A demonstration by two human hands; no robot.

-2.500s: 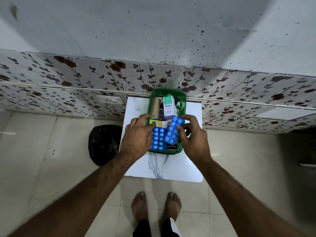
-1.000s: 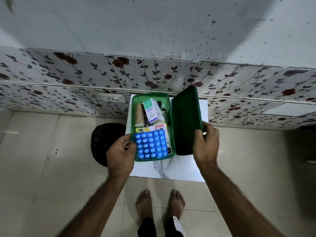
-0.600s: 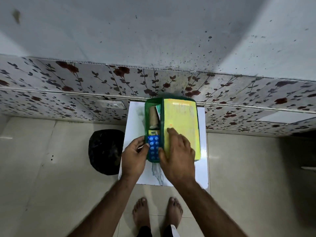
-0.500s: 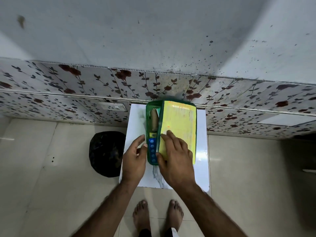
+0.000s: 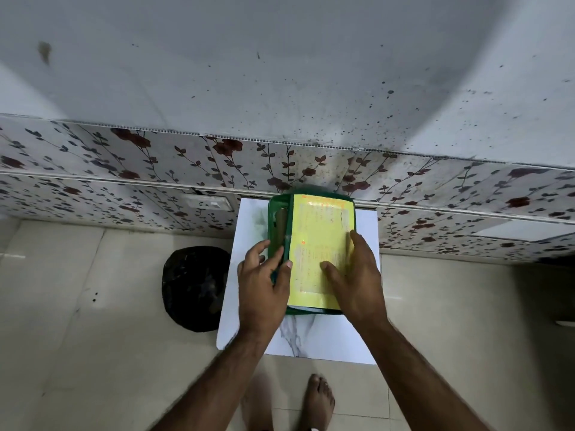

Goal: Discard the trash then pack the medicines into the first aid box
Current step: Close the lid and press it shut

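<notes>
The green first aid box (image 5: 273,213) sits on a small white marble-patterned table (image 5: 311,340). Its lid (image 5: 320,231), with a yellow label on top, lies almost flat over the box. A narrow gap stays along the left side, where a brown roll (image 5: 281,222) shows inside. My right hand (image 5: 354,275) presses flat on the lid's right part. My left hand (image 5: 264,284) holds the box's left front edge, thumb on the lid. The blue pill strips are hidden under the lid.
A black trash bag (image 5: 194,287) stands on the tiled floor left of the table. The flowered wall panel (image 5: 155,169) with a white socket (image 5: 207,203) runs right behind the table. My bare foot (image 5: 319,399) is on the floor below.
My right hand swung the lid from standing open at the right down over the box. The medicines went out of sight. My left hand stayed at the box's left edge.
</notes>
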